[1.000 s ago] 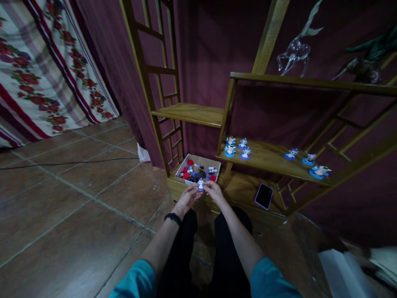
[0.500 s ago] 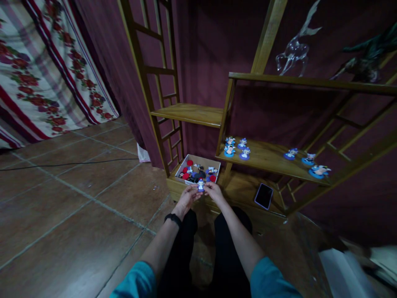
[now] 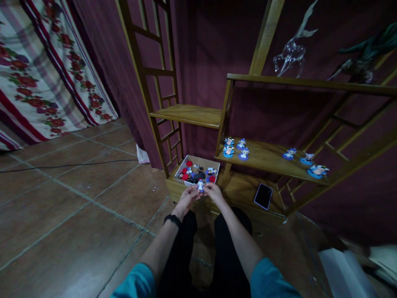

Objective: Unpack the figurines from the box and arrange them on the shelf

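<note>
Between my two hands is a small white-and-purple figurine (image 3: pixel 200 186), upright, just in front of a cardboard box (image 3: pixel 203 160). My left hand (image 3: pixel 187 198) grips it from the left, my right hand (image 3: pixel 214 192) from the right, both with closed fingers. Inside the box lie several more figurines, red discs (image 3: pixel 189 164) and dark round pieces (image 3: pixel 196 176). On the shelf to the right of the box stand several figurines: a purple-based one (image 3: pixel 243 154) beside a blue-based one (image 3: pixel 228 152) at the left end, and others, including a blue-based figurine (image 3: pixel 317 171), at the right end.
A wooden display rack (image 3: pixel 276 164) holds the shelves. A phone (image 3: pixel 263 196) lies on its lowest board. Higher up are a clear glass horse (image 3: pixel 291 56) and a dark green statue (image 3: pixel 362 62). A black cable (image 3: pixel 77 164) crosses the tiled floor. A white object (image 3: pixel 345 271) sits at lower right.
Both hands keep hold of the figurine in nearly the same place. The view has shifted very slightly; the things on the shelves look unchanged.
</note>
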{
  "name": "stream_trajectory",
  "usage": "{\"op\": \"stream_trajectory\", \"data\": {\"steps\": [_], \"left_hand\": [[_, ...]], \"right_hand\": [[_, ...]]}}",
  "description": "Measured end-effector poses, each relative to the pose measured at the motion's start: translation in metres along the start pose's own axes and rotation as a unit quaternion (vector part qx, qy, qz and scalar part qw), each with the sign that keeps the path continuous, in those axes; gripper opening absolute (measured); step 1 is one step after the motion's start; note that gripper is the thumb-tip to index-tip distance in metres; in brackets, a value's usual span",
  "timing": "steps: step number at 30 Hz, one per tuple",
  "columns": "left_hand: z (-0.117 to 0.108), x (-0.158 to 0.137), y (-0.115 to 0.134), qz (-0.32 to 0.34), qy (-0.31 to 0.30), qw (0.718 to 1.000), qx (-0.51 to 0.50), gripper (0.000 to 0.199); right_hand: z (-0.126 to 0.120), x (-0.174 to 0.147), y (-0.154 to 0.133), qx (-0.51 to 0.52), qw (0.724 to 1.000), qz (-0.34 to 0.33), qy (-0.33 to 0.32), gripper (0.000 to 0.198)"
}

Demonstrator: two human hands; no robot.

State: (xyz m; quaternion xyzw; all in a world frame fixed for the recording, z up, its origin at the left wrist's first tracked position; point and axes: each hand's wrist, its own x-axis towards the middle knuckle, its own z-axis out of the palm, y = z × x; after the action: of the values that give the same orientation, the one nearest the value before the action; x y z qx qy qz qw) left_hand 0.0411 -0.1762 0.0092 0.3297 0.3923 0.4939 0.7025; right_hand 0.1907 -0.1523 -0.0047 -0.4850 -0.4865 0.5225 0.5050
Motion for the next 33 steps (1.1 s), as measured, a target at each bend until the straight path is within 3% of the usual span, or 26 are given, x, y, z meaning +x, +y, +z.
{"op": "stream_trajectory", "data": {"steps": [8, 33], "left_hand": [[0.0010, -0.0005, 0.0007, 0.009, -0.001, 1.000, -0.001, 0.037], [0.0019, -0.0005, 0.0053, 0.005, -0.013, 1.000, 0.019, 0.041]], "right_hand": [[0.0000, -0.0001, -0.0013, 0.020, 0.999, 0.007, -0.035, 0.027], [-0.0023, -0.0004, -0.0064, 0.019, 0.999, 0.040, -0.029, 0.022]]}}
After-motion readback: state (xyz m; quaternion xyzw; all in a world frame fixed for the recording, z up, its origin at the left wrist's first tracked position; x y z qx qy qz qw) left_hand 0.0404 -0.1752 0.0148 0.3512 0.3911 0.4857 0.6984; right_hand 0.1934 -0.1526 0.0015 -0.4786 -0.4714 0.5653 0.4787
